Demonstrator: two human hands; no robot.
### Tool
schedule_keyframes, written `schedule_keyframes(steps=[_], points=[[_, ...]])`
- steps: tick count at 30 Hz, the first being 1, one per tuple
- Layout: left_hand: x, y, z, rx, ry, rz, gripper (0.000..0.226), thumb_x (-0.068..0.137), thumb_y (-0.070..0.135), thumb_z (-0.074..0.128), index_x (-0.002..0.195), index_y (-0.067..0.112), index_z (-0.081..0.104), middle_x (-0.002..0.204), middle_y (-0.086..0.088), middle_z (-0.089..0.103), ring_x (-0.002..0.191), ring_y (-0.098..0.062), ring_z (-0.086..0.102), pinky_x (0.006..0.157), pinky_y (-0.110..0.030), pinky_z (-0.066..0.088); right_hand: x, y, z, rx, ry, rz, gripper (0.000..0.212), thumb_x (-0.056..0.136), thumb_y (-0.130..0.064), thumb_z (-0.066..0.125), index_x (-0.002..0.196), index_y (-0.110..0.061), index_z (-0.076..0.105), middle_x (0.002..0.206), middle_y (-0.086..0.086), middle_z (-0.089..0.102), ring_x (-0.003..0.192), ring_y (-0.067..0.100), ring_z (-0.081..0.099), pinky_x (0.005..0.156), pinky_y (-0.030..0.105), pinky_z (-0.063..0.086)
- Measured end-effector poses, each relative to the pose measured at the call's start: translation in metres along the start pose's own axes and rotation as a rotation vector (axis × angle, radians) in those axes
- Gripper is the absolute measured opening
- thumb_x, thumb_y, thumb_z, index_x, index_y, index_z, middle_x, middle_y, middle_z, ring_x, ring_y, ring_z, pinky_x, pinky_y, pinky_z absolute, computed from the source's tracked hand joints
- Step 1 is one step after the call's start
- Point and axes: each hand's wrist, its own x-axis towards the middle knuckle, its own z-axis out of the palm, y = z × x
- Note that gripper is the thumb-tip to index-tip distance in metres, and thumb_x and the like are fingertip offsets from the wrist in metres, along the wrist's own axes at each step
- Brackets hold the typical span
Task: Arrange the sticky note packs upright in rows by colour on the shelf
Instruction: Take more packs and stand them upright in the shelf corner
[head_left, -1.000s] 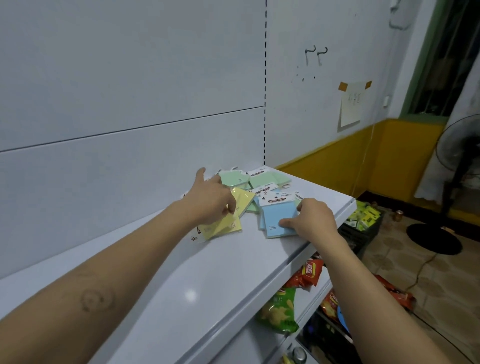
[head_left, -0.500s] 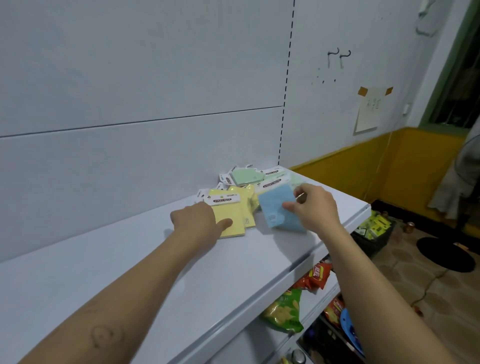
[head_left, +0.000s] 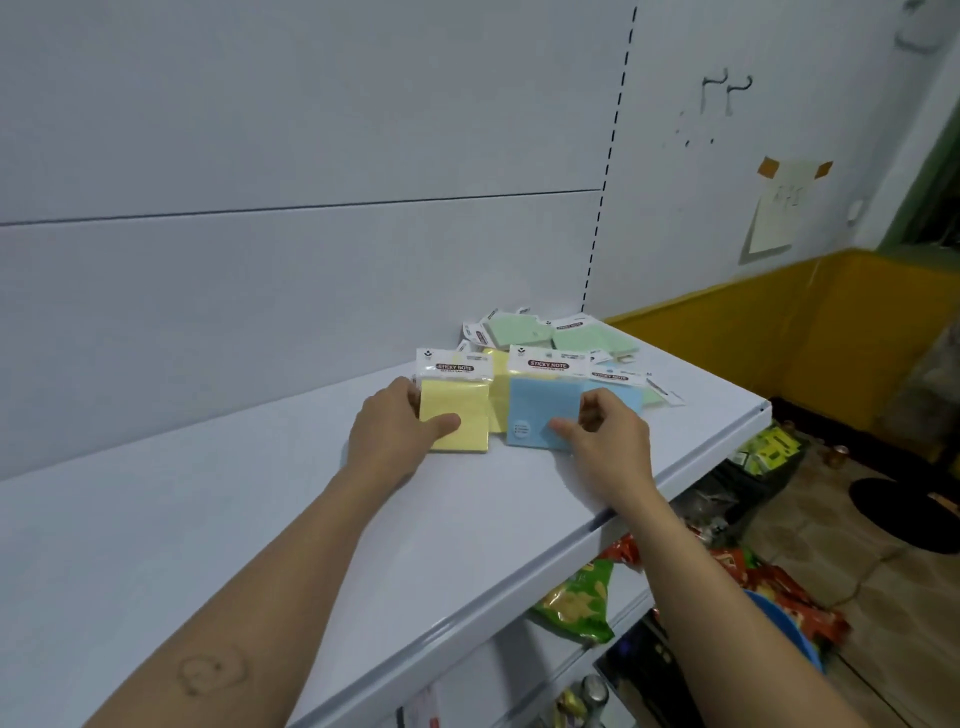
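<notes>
Shelf: white shelf top (head_left: 208, 519) against a pale panelled wall.
Left hand: the left hand (head_left: 389, 436) grips a yellow pack (head_left: 457, 400) mid-shelf, thumb across its front.
Right hand: the right hand (head_left: 608, 441) pinches a blue pack (head_left: 540, 410) nearer the shelf's front edge.
Packs: both header-up, lower edges on the shelf.
Pile: green packs (head_left: 519, 332) lie flat at the shelf's back right.
Below shelf: snack bags (head_left: 576, 603).

Pale yellow sticky note pack (head_left: 457, 410), light blue sticky note pack (head_left: 540, 410) and mint green packs (head_left: 511, 332) lie on the white shelf top (head_left: 260, 519).
</notes>
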Motion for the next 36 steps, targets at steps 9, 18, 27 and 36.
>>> schedule_keyframes(steps=[9,18,27,36], points=[[-0.002,-0.008,-0.033,-0.281,0.025,-0.056,0.023,0.061,0.006,0.084,0.071,0.011,0.065,0.061,0.000,0.062,0.051,-0.009,0.060,0.059,-0.026,0.055,0.007,-0.005,0.002,-0.064,-0.030,-0.047,0.032,0.077,-0.030,0.076,0.106,-0.020,0.066,0.092,-0.001,0.069,0.084,0.016,0.063,0.079,0.039,0.055],[-0.016,-0.043,-0.118,-0.203,0.159,-0.103,0.012,0.072,0.018,0.080,0.075,0.014,0.069,0.070,-0.004,0.073,0.067,-0.017,0.071,0.070,-0.031,0.055,0.000,-0.071,0.049,0.071,-0.116,-0.132,0.018,0.076,-0.020,0.077,0.090,-0.026,0.067,0.081,-0.002,0.071,0.075,0.018,0.068,0.071,0.034,0.053],[-0.070,-0.111,-0.247,-0.141,0.421,-0.174,0.010,0.074,0.013,0.078,0.078,0.012,0.069,0.072,-0.005,0.072,0.062,-0.013,0.069,0.062,-0.024,0.050,-0.047,-0.178,0.147,0.191,-0.385,-0.316,0.017,0.073,-0.017,0.078,0.086,-0.024,0.070,0.080,-0.003,0.071,0.075,0.022,0.069,0.072,0.038,0.056],[-0.140,-0.182,-0.359,-0.064,0.623,-0.310,0.019,0.075,0.011,0.078,0.069,0.019,0.062,0.069,-0.004,0.069,0.063,-0.017,0.067,0.062,-0.025,0.047,-0.131,-0.274,0.237,0.271,-0.608,-0.429,0.015,0.075,-0.013,0.076,0.087,-0.017,0.069,0.083,0.002,0.070,0.074,0.022,0.068,0.063,0.025,0.051]])
